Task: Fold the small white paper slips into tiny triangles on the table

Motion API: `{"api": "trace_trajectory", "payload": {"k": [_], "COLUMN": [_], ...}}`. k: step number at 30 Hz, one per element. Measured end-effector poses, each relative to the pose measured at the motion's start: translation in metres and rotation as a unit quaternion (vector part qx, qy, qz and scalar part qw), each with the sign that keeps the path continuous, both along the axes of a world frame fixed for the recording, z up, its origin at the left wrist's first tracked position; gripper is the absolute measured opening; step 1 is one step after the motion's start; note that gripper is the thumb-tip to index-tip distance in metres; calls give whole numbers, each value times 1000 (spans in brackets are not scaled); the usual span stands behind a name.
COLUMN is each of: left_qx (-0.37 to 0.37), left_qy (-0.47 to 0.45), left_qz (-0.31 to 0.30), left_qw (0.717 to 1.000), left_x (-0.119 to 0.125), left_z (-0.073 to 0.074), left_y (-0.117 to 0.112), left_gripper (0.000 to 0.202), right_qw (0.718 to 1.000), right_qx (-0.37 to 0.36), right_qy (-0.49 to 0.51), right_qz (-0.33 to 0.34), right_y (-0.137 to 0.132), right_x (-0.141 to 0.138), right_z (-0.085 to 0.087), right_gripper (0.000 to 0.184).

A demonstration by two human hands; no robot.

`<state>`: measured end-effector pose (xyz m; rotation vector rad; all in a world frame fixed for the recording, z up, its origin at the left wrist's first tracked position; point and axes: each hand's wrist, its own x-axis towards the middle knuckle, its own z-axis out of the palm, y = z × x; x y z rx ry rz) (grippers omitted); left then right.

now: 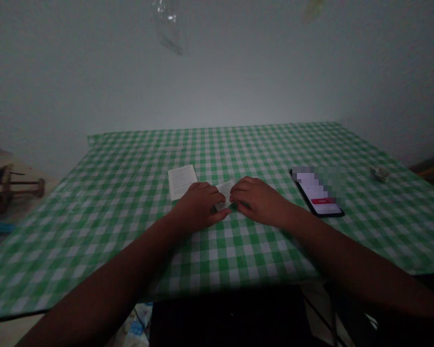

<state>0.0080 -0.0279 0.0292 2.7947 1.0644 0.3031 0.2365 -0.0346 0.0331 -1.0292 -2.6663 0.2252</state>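
Note:
Between my two hands is a small sheet of printed paper [224, 192], held just over the checked tablecloth. My left hand [199, 205] grips its left side, fingers curled over it and thumb along the near edge. On the opposite side, the bent fingers of my right hand [255, 200] pinch the right edge. Much of the sheet is hidden under the fingers, and I cannot tell whether it is folded. Another printed paper [181, 180] lies flat just beyond my left hand, its near right corner covered by that hand.
A smartphone [320, 197] with a lit screen lies right of my right hand. Farther right sits a small crumpled object [379, 173]. The green-and-white checked tablecloth [130, 202] covers the table up to the wall [238, 72]. Wooden furniture [12, 188] stands at the left.

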Motion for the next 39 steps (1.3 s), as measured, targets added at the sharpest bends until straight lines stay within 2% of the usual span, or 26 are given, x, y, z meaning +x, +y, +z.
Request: {"api": "trace_trajectory", "payload": {"k": [5, 10, 15, 18, 22, 24, 25, 29, 30, 35, 39], "left_qx": [-36, -12, -23, -39, -73, -84, -87, -124, -139, -168, -118], "left_qy": [-34, -22, -16, -17, -56, -75, -84, -122, -134, -153, -137], "left_qz": [-35, -5, -25, -28, -16, 5, 14, 22, 25, 63, 84], "left_qw": [998, 1000, 999, 999, 996, 994, 993, 984, 981, 972, 980], "left_x": [-3, -8, -6, -3, -5, -6, -7, -6, -6, -3, -6], "left_z": [3, -5, -5, -2, -4, -6, -7, -5, -4, 1, -6], "left_y": [-1, 5, 1, -2, -2, -1, -1, -1, -1, 1, 5], "left_gripper": [34, 24, 24, 23, 35, 37, 37, 37, 38, 36, 39], "right_qw": [1000, 999, 997, 992, 989, 988, 988, 995, 997, 1000, 999], "right_qx": [-3, 7, -12, -17, 23, 45, 53, 51, 47, 13, 0], "right_qy": [3, 23, 67, 114, 132, 128, 122, 67, 49, 1, -35], "right_qz": [-9, -25, -41, -50, -68, -78, -80, -53, -42, -18, -37], "right_y": [5, 10, 12, 12, 12, 12, 12, 13, 13, 9, -3], "right_x": [6, 12, 11, 9, 7, 7, 7, 8, 8, 6, 0], "right_z": [2, 0, -3, -6, -13, -15, -15, -12, -11, -5, 2], "right_gripper": [15, 16, 11, 21, 49, 54, 51, 15, 11, 16, 22]}}
